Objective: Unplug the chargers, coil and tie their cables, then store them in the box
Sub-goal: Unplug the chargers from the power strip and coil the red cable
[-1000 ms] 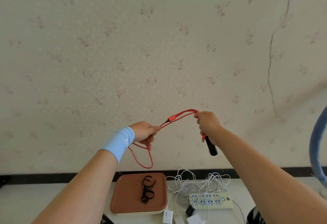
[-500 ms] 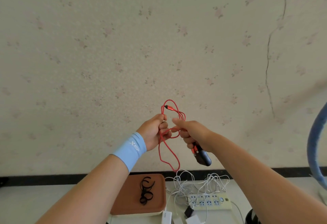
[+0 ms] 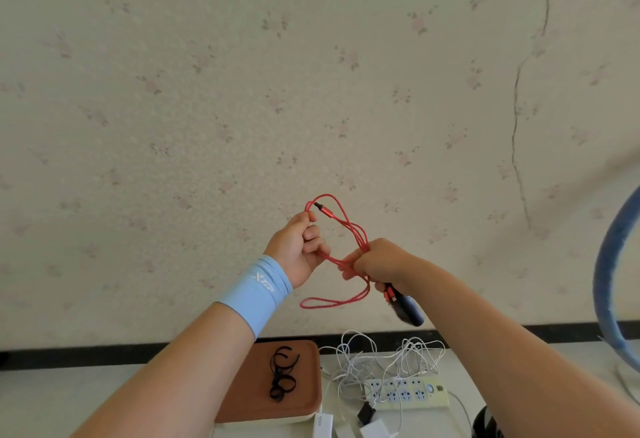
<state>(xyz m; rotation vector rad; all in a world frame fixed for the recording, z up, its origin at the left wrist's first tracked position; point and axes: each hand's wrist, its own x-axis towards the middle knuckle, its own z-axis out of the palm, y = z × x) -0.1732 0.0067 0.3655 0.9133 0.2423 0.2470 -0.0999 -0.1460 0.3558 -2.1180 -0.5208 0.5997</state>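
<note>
A red charger cable (image 3: 341, 224) is held up in front of the wall, folded into loops. My left hand (image 3: 300, 250), with a light blue wristband, pinches the loop's top near the cable's plug tip. My right hand (image 3: 379, 262) grips the gathered strands lower down, and the dark charger block (image 3: 408, 309) hangs below its palm. One loop dangles under the hands. Below on the table stands the box with a brown lid (image 3: 304, 384), and black cable ties (image 3: 282, 373) lie on that lid.
A white power strip (image 3: 407, 392) lies right of the box with tangled white cables (image 3: 377, 356) behind it. White and black charger plugs (image 3: 367, 422) sit at the table's front edge. A blue curved hoop (image 3: 609, 275) stands at the far right.
My hands came together from a stretched cable, then drew a little apart; the red cable now hangs in several loops. My right hand and the charger block sank lower.
</note>
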